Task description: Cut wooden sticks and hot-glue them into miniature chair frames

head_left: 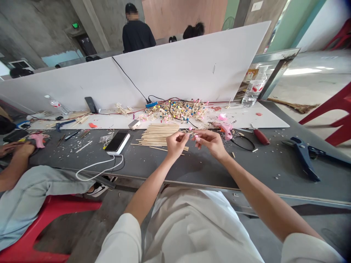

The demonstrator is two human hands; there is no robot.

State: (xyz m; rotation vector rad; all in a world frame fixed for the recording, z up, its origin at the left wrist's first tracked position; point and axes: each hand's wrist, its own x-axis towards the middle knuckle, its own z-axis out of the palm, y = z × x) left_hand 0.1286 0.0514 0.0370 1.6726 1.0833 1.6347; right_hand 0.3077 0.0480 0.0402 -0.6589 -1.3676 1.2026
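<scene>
My left hand is closed in a pinch at the table's middle, on a small piece made of short wooden sticks with a pink bead at its top. Just to the right, my right hand pinches at the same small piece, where a second pink bead shows at the fingertips. The fingers hide much of the piece. Beside and behind my left hand lies a bundle of thin wooden sticks. A pink hot glue gun lies just past my right hand.
Behind my hands is a heap of bead-and-stick pieces. A phone on a white power bank lies left. To the right are a red-handled tool, a blue cutter and a water bottle. A co-worker's hand is far left.
</scene>
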